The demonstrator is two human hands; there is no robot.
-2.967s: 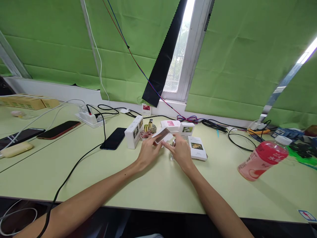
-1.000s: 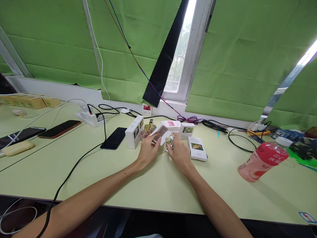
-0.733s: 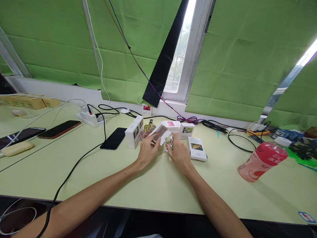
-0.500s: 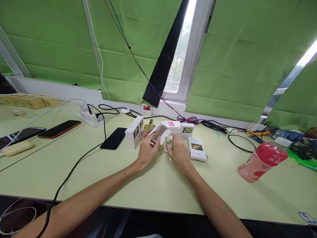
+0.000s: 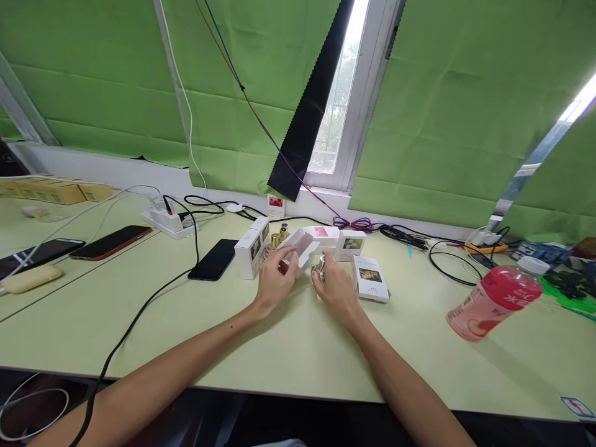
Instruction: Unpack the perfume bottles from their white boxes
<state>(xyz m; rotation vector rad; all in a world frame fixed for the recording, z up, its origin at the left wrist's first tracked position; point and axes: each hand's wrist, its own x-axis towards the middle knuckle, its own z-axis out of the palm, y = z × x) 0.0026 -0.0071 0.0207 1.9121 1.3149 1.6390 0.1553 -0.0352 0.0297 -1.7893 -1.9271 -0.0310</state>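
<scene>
My left hand [image 5: 272,282] is closed around an open white carton [image 5: 306,254], which is tilted with its open end and flap toward my right hand. In my right hand [image 5: 339,288] is a small clear glass perfume bottle [image 5: 317,273] with a silvery top, partly covered by the fingers. Behind my left hand stand perfume bottles with gold caps [image 5: 274,240], their lower parts mostly hidden. White picture boxes [image 5: 248,257] stand just left of them. Beyond the carton is a white box with a pink picture [image 5: 322,233].
A white box with a green picture [image 5: 350,246] stands behind my right hand; another white box [image 5: 371,282] lies beside it. A black phone [image 5: 214,261] is at left, a pink drink bottle [image 5: 496,301] at right. Cables [image 5: 405,237] run along the wall.
My left hand has shifted slightly left and tilted the carton, so more of its inside shows. The right hand with the perfume bottle has hardly moved.
</scene>
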